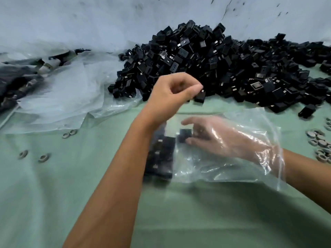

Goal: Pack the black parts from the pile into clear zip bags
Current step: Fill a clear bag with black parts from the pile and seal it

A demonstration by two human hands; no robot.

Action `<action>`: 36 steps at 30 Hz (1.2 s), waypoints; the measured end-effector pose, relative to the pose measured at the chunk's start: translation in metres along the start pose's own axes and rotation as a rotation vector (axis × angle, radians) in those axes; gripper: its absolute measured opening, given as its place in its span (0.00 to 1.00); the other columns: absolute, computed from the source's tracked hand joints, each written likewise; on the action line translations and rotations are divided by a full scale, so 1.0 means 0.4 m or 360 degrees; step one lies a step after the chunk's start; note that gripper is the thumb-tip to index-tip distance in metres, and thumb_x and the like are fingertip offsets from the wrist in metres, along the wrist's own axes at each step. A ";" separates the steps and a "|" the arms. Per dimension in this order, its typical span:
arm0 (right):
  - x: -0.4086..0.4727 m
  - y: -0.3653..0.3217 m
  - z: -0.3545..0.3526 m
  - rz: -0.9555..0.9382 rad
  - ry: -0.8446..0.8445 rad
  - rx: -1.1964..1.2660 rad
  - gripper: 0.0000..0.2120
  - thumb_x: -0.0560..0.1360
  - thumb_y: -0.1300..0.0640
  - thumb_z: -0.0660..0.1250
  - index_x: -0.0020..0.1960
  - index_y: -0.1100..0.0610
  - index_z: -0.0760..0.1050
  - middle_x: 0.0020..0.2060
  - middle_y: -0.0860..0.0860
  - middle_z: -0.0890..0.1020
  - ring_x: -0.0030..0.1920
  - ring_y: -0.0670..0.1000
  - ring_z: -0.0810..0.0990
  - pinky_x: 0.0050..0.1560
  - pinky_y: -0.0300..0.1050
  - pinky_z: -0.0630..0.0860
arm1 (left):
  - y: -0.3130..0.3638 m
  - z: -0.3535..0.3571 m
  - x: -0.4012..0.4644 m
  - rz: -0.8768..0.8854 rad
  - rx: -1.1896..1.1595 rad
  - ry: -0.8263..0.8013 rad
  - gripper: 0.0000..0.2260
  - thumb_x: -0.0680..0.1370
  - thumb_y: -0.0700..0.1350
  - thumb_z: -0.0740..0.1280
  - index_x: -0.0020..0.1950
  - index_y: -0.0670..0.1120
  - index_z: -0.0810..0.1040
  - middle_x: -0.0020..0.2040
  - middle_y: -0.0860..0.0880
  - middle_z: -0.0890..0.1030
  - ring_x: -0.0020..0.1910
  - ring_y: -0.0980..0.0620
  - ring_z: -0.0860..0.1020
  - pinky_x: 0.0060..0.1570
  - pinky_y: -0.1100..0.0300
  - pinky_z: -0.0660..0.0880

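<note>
left hand fingers pinch black part | zip bag at 5 o'clock, near | right hand inside bag grips another part

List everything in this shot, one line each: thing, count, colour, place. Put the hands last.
pile of black parts: too many to count, black, far side of the table against the wall
clear zip bag: one, clear, centre right on the table, around the right hand
parts in the bag: several, black, stacked at the bag's left end
plastic sheeting: a crumpled heap, clear, far left
metal rings: a cluster at the right edge and four loose at left, grey
table cover: one, pale green
wall: grey-white, behind the pile
left hand: raised near the pile, pinching one black part
right hand: inside the bag, holding a black part
</note>
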State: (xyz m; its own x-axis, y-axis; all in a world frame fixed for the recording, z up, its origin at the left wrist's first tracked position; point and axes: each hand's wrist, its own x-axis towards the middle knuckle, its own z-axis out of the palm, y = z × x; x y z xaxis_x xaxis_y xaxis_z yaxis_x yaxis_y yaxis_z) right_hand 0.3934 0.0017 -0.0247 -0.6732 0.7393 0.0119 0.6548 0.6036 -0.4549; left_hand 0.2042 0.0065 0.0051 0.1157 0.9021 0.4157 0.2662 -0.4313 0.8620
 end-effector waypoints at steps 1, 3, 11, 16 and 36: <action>0.008 0.005 0.003 -0.0004 -0.0014 0.0007 0.18 0.81 0.45 0.69 0.69 0.44 0.75 0.44 0.37 0.82 0.43 0.34 0.81 0.44 0.33 0.79 | -0.043 -0.036 -0.007 -0.0104 -0.0025 0.0227 0.04 0.79 0.44 0.71 0.47 0.45 0.84 0.40 0.53 0.81 0.38 0.58 0.76 0.40 0.65 0.73; 0.024 0.018 0.014 0.0071 -0.0052 0.0023 0.12 0.80 0.46 0.68 0.62 0.38 0.77 0.44 0.37 0.83 0.43 0.36 0.82 0.45 0.38 0.84 | -0.123 -0.087 -0.029 -0.0291 -0.0009 0.0542 0.05 0.80 0.44 0.69 0.46 0.48 0.84 0.40 0.53 0.81 0.38 0.61 0.75 0.39 0.68 0.72; 0.084 0.012 0.033 0.0204 -0.0052 0.0550 0.05 0.76 0.49 0.73 0.51 0.40 0.84 0.42 0.33 0.85 0.32 0.39 0.82 0.29 0.32 0.77 | -0.229 -0.091 -0.044 -0.0460 0.0357 0.0342 0.06 0.80 0.47 0.69 0.45 0.51 0.85 0.42 0.51 0.85 0.43 0.52 0.81 0.44 0.55 0.76; 0.086 0.010 0.033 0.0203 -0.0102 0.0865 0.16 0.80 0.54 0.69 0.40 0.37 0.85 0.34 0.47 0.86 0.25 0.44 0.74 0.22 0.36 0.68 | -0.234 -0.092 -0.041 -0.0420 0.0359 0.0339 0.10 0.82 0.46 0.67 0.45 0.48 0.86 0.42 0.48 0.85 0.39 0.55 0.79 0.42 0.57 0.74; 0.124 0.013 0.045 0.0153 -0.0249 0.0641 0.14 0.79 0.39 0.68 0.35 0.28 0.81 0.40 0.46 0.88 0.39 0.60 0.84 0.53 0.71 0.80 | -0.246 -0.090 -0.035 -0.0453 0.0213 0.0330 0.16 0.85 0.44 0.62 0.45 0.41 0.86 0.41 0.45 0.85 0.41 0.54 0.80 0.47 0.57 0.75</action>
State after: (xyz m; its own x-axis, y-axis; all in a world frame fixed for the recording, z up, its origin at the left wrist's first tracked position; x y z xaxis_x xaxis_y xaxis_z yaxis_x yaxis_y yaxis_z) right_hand 0.3575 0.0362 -0.0424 -0.6799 0.7137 -0.1683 0.5517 0.3467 -0.7586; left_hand 0.1418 0.0361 -0.0752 -0.1731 0.9584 0.2268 0.3840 -0.1464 0.9117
